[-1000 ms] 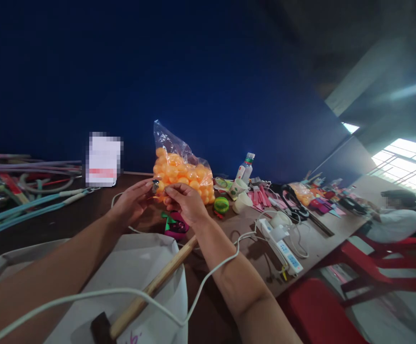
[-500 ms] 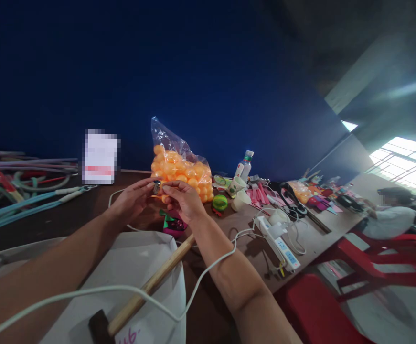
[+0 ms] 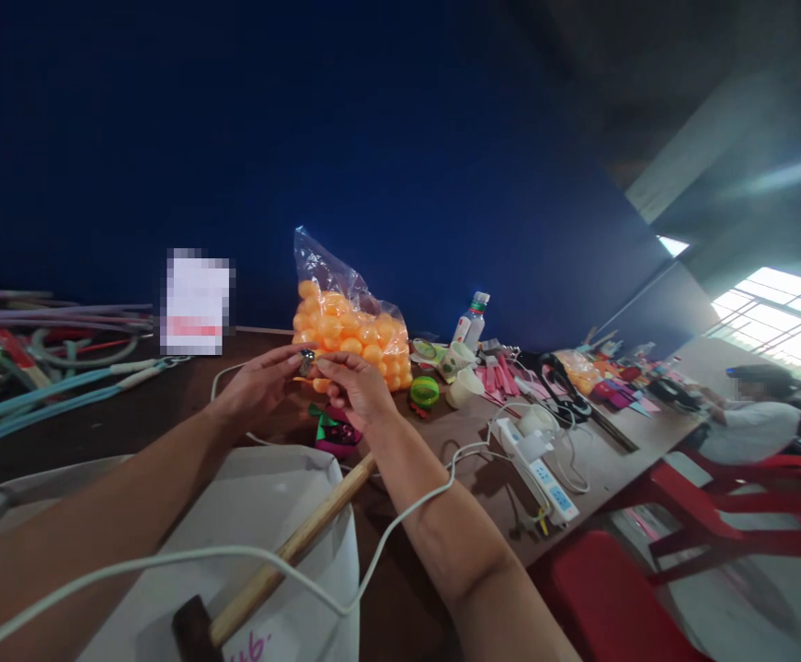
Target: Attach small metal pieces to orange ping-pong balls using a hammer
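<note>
In front of the bag of orange balls (image 3: 349,324), my left hand (image 3: 258,382) pinches a small shiny metal piece (image 3: 307,361) between thumb and fingers. The fingers of my right hand (image 3: 357,388) are closed at the other side of this same piece; its exact kind is too small to make out. A bit of orange shows just under the fingertips. Below them lies a purple and green item (image 3: 337,434), partly covered by the right hand. A hammer (image 3: 296,542) with a wooden handle rests on a white box (image 3: 248,515) beneath my forearms.
A white cord (image 3: 234,553) loops across both forearms to a power strip (image 3: 542,478). Right of the bag stand a green ball (image 3: 424,393), a white cup (image 3: 465,388) and a bottle (image 3: 472,317). Red chairs (image 3: 611,588) and a seated person (image 3: 751,428) are at the right.
Both hands stay together on the small metal piece, with only a slight shift of the fingers. The whole view has moved very slightly.
</note>
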### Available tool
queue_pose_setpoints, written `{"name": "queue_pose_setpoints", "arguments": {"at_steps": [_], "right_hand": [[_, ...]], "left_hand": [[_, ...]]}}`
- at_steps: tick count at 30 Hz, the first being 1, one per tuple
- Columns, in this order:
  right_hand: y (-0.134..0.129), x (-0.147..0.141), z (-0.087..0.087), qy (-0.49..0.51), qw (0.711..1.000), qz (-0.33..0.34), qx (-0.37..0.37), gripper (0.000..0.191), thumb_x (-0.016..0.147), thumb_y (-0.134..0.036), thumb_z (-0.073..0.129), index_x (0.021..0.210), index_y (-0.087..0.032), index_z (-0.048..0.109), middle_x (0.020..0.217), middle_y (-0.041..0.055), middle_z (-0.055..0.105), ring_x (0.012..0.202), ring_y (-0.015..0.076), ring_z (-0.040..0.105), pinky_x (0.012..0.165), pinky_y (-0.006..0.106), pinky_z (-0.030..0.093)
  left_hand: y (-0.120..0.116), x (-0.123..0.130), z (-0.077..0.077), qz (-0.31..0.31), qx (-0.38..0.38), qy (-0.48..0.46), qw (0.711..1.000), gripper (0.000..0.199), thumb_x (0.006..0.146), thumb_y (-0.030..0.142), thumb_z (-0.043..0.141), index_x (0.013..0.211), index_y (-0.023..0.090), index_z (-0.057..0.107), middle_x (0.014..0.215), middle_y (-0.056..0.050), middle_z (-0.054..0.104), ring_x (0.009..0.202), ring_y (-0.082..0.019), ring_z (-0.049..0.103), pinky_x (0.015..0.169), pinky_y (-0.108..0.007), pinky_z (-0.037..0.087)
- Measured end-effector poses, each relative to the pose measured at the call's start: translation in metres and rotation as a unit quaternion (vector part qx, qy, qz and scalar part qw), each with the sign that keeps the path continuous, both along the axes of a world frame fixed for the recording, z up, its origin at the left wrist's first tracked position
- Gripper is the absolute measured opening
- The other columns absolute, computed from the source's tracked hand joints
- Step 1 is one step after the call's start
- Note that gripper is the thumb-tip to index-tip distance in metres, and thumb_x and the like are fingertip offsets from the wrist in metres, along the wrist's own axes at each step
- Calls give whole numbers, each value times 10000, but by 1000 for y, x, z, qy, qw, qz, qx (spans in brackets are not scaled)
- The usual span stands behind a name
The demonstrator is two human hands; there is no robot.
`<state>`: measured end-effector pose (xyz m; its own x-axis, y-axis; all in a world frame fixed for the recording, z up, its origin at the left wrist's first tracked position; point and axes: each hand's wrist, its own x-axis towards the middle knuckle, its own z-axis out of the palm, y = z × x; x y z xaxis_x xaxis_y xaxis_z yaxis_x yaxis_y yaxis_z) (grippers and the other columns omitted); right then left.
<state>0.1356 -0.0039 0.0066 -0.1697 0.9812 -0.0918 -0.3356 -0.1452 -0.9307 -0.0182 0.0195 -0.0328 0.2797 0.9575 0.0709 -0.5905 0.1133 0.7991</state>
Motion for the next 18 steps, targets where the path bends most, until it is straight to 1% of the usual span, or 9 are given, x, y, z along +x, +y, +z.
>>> {"name": "queue_pose_setpoints", "arguments": {"at_steps": [8,12,18], "right_hand": [[-2,-1,1,1,1000,-4,-2,311,568,-283,800,790,-165,618,666,-9,666,411,14,384,350,122,210],[-2,-1,0,2,1000,-7,3,309,566,-284,799,782,-163,615,661,-13,658,413,13,373,353,125,210],[-1,-3,0,4,1000,-14,2,312,568,-286,793,786,-164,606,660,-8,662,409,16,368,351,130,200]], "left_hand": [[4,0,-6,-6,0,-1,1000,324,720,233,745,1038,172,730,951,-104,731,782,-202,685,687,-312,561],[6,0,-9,-4,2,-3,1000,316,722,220,746,1033,168,734,922,-96,730,785,-184,680,692,-288,559],[3,0,-4,1,1,-13,1000,314,702,213,760,1011,161,742,893,-88,731,779,-178,676,683,-272,556]]}}
